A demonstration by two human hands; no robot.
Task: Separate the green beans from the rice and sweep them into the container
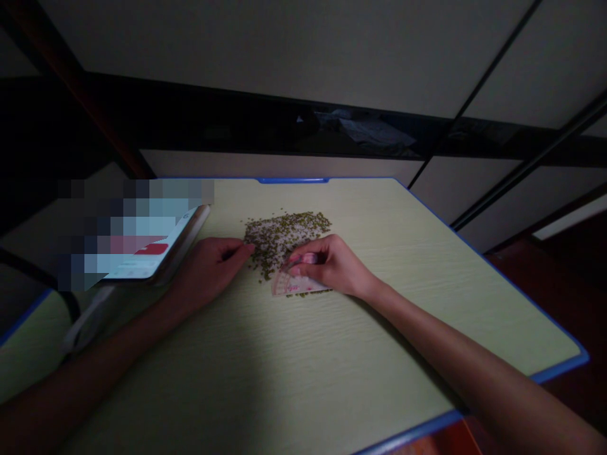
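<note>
A pile of small green beans [284,232] lies spread on the pale green table [332,354], toward its far middle. My right hand [332,262] rests at the pile's near right edge, fingers closed on a pink transparent protractor [291,285] that lies flat against the tabletop. My left hand [211,265] lies on the table at the pile's left edge, fingers curled, with the fingertips touching the beans; whether it holds anything is not visible.
A lit phone [142,249] on a stand sits at the table's left, close to my left forearm. The table has a blue rim [559,366]. Dark floor and pale wall panels surround it.
</note>
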